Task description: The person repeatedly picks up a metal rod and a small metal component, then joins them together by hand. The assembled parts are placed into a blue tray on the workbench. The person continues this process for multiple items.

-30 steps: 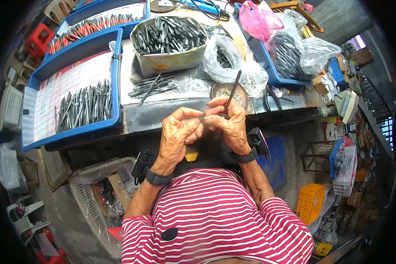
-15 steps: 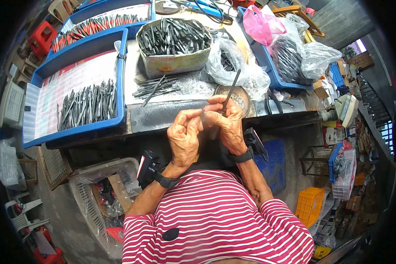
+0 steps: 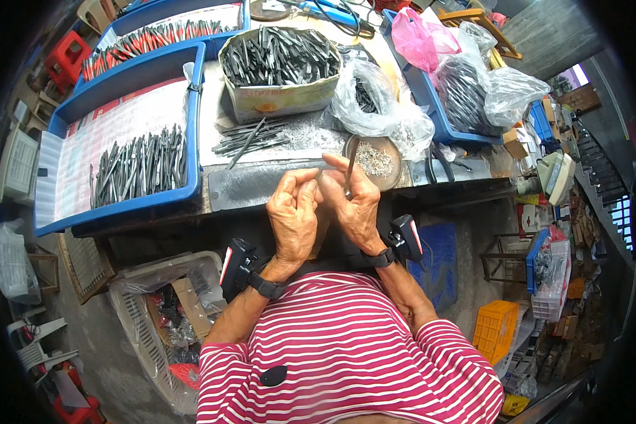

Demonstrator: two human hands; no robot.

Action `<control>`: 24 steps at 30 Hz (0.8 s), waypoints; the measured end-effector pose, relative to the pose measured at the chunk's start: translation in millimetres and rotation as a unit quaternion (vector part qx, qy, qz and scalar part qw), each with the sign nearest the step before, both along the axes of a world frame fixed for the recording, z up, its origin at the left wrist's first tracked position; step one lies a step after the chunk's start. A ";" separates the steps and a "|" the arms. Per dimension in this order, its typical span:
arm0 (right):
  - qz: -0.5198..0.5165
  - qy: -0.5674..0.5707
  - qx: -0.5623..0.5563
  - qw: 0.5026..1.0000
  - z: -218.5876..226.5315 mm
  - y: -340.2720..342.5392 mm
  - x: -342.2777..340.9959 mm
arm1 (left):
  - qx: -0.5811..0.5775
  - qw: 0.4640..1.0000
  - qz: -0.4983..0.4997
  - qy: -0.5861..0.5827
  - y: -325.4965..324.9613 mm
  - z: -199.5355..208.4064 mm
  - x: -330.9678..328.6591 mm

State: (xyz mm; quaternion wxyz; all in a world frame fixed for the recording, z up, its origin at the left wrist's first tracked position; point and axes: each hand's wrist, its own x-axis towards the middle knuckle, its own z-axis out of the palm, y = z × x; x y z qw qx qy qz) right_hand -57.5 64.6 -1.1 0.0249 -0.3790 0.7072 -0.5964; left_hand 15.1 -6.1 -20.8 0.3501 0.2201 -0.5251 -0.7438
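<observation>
L tray (image 3: 199, 120) w/ black strips (image 3: 141, 168) in a row: bump the tray, row could topple. Loose strips (image 3: 251, 138) on desk (image 3: 244, 187), one lying across the rest; a sleeve or wrist catching that one could drag others. Box (image 3: 283, 102) behind is heaped to the rim, so a knock could spill pcs.

L hand (image 3: 295, 215): grip fingertips together or nearly, can't tell if a small pc is pinched. If so, a fumble could lose it off the desk, b/c both hands are at the front edge.

R hand (image 3: 358, 212): grip clamped on rod (image 3: 351, 166), which stands steep b/w the fingers, upper end in front of dish (image 3: 397, 177) at its L side. Thumb's blurred; if hold's loose, rod could twist or slip. Dish is shallow w/ tiny pcs (image 3: 374, 157): rod or knuckle hitting the rim could scatter them. Pliers (image 3: 442, 166) further R: poss. snag if R hand swings wide.
</observation>
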 end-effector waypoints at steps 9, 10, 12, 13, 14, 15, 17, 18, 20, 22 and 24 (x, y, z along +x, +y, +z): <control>0.058 -0.307 -0.073 0.947 8.6 5.0 -14.7 | 0.065 0.994 -0.075 0.050 -5.6 8.4 4.1; 0.054 -0.286 -0.062 0.955 10.6 6.2 -16.8 | 0.065 0.994 -0.075 0.049 -6.0 8.4 4.4; 0.031 -0.253 -0.025 0.967 16.0 9.2 -24.0 | 0.063 0.994 -0.081 0.049 -7.0 8.2 4.2; 0.017 -0.228 -0.022 0.973 19.4 11.2 -28.8 | 0.066 0.994 -0.078 0.044 -6.9 8.2 4.2; 0.005 -0.219 -0.016 0.976 23.1 12.6 -35.3 | 0.069 0.994 -0.076 0.039 -6.4 8.4 4.6; -0.006 -0.204 -0.021 0.979 27.4 14.0 -43.2 | 0.070 0.994 -0.074 0.039 -5.8 8.7 4.7; -0.031 -0.151 -0.016 0.988 34.9 15.0 -61.2 | 0.061 0.996 -0.062 0.034 -4.4 9.3 4.3; -0.051 -0.122 0.013 0.991 38.4 14.5 -72.4 | 0.053 0.996 -0.064 0.037 -4.5 9.7 4.2; -0.079 -0.060 0.046 0.994 42.6 10.5 -96.8 | 0.044 0.996 -0.067 0.049 -3.9 10.5 4.0; -0.076 -0.001 0.083 0.994 42.4 4.4 -123.0 | 0.030 0.996 -0.077 0.038 -4.2 10.9 4.6; -0.110 0.036 0.134 0.984 35.2 -5.0 -146.1 | 0.021 0.996 -0.083 0.037 -2.4 10.9 5.3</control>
